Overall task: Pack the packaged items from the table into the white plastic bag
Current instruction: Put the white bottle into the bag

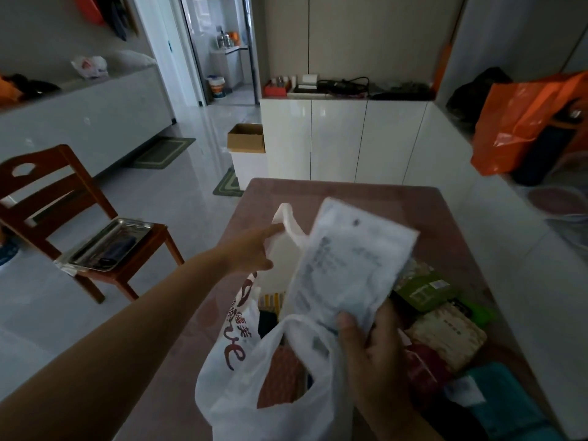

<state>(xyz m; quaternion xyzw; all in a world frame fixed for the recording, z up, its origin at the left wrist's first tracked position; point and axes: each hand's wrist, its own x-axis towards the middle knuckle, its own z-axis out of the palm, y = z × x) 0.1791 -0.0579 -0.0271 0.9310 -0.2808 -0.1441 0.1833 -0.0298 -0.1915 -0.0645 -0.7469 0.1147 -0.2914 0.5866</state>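
The white plastic bag [241, 386] with red lettering stands open on the pinkish table [350, 192]. My left hand [251, 249] grips its far handle and holds it up. My right hand [372, 348] is shut on a flat white printed package [346, 262], tilted above the bag's mouth, and seems to pinch the near bag edge too. Dark and reddish packs show inside the bag. To the right on the table lie a green pack [426, 289], a beige pack [448, 335], a dark red pack [423, 367] and a teal pack [506, 399].
A wooden chair [41, 192] with a metal tray [111, 243] on its seat stands to the left. White cabinets [337, 138] lie beyond the table, with a cardboard box [246, 138] beside them. An orange bag [525, 122] rests on the counter at the right.
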